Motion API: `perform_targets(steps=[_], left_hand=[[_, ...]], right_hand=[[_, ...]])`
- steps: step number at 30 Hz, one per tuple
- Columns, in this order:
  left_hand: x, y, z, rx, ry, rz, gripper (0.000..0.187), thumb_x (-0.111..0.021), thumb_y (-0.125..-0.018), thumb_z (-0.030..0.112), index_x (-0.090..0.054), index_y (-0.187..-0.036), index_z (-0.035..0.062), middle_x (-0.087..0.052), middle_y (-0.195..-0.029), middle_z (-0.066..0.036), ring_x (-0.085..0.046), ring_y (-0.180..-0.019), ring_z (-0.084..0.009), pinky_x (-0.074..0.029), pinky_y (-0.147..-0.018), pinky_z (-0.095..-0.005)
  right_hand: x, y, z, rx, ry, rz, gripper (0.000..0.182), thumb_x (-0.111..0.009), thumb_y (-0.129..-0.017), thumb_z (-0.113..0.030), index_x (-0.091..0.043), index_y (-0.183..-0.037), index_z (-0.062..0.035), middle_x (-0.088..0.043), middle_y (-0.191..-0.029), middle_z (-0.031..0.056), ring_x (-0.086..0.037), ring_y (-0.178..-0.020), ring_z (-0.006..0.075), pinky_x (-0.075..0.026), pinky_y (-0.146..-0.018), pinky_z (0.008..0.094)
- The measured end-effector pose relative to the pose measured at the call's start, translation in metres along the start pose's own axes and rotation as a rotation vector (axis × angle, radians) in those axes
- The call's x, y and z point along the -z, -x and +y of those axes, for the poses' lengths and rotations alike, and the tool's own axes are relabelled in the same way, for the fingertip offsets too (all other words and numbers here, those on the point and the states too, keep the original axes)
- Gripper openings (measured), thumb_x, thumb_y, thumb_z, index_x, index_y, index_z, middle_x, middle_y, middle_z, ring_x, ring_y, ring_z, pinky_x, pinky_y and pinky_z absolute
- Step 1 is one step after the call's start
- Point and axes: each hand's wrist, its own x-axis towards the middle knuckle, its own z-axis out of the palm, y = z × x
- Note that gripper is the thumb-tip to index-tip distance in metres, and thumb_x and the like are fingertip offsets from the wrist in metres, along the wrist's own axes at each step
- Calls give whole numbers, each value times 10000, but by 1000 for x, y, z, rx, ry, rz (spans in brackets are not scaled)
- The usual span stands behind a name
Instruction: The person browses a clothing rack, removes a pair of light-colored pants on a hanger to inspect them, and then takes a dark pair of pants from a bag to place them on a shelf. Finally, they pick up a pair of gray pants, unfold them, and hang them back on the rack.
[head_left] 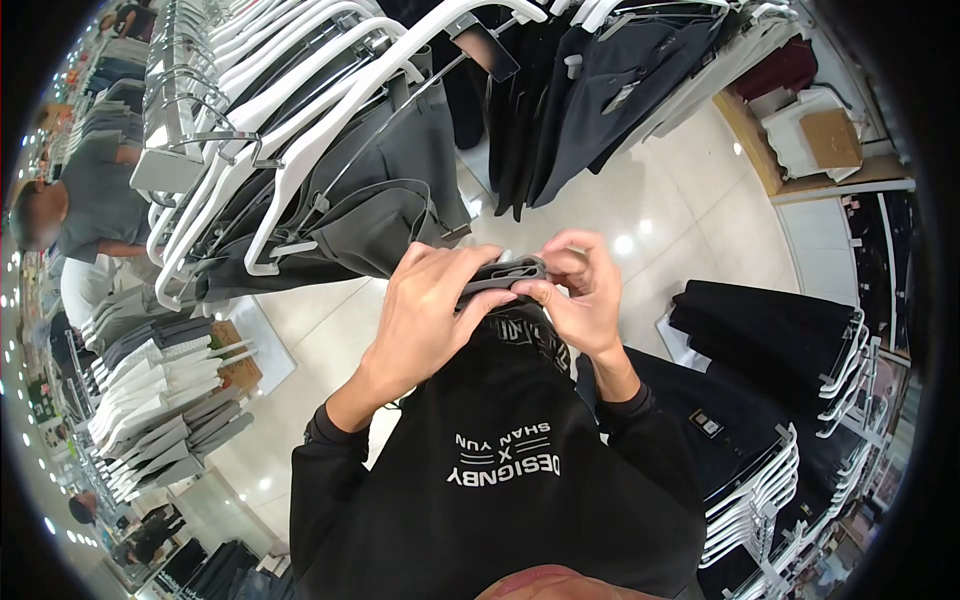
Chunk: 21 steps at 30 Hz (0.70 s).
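Folded dark grey trousers [500,274] are held in front of my chest, their layered top edge facing up. My left hand [425,300] grips one end, thumb below and fingers behind the cloth. At the other end my right hand [582,298] pinches the layers between thumb and fingers. The lower part of the trousers is hard to make out against my black top [500,400]. Just beyond my left hand, grey trousers [375,225] hang from a white hanger [290,195].
A metal rail [170,120] with several white hangers runs along the upper left. Dark trousers [600,95] hang ahead, and more black trousers [765,335] are on the right. Shirts [155,385] hang at left, near a person in grey [95,205]. Pale tiled floor [660,205] lies between.
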Motion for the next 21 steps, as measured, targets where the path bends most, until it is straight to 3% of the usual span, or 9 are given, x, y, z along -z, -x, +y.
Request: perform_targets(steps=[5, 6, 10, 13, 16, 19, 21], left_hand=[[-6, -1, -1, 5, -56, 101, 274, -795, -802, 121, -703, -1049, 47, -711, -828, -75, -652, -713, -223, -438, -722, -338], [-8, -2, -2, 10, -56, 120, 268, -795, -800, 117, -708, -1043, 47, -712, -827, -72, -652, -713, -217, -437, -716, -337], [-16, -7, -3, -9, -41, 160, 263, -805, -782, 100, -697, -1014, 41, -687, -813, -70, -651, -746, -228, -442, -718, -360], [-12, -13, -4, -74, -76, 278, 256, -819, -760, 87, -687, -975, 40, -661, -848, -85, -647, -806, -263, -458, -755, -377], [1, -5, -12, -105, -145, 491, 280, -834, -721, 46, -683, -957, 45, -638, -946, -108, -631, -898, -308, -476, -803, -386], [4, 31, -38, 70, -60, 533, 170, -751, -815, -36, -634, -928, 11, -627, -983, -123, -610, -901, -235, -486, -768, -313], [-12, 57, -60, 319, -23, 782, 238, -725, -876, -1, -564, -1051, 8, -561, -1067, -108, -570, -916, -191, -458, -793, -285]], right_hand=[[3, -17, -15, -95, -16, -32, 549, -739, -871, 46, -439, -1329, 7, -751, -983, 150, -718, -858, 140, -580, -739, 251], [-2, -20, -22, -146, -107, 32, 447, -742, -869, 40, -524, -1258, 28, -751, -960, 130, -714, -850, 131, -583, -746, 255], [16, -23, -19, -74, 192, -35, 202, -748, -850, 43, -680, -1040, 58, -743, -894, 102, -713, -828, 129, -579, -746, 264], [28, -27, -26, 105, 344, -3, 241, -747, -841, 55, -673, -1070, 61, -738, -881, 115, -712, -817, 136, -576, -746, 268], [55, -26, -31, 77, 281, 145, 250, -735, -853, 61, -672, -1094, 52, -717, -889, 84, -689, -812, 126, -540, -743, 243], [71, -27, -37, 63, 267, 205, 247, -741, -860, 48, -670, -1096, 48, -692, -890, 49, -654, -797, 102, -510, -729, 220], [76, -28, -40, 66, 271, 203, 243, -748, -863, 35, -669, -1093, 48, -677, -889, 34, -632, -787, 90, -495, -717, 210]])
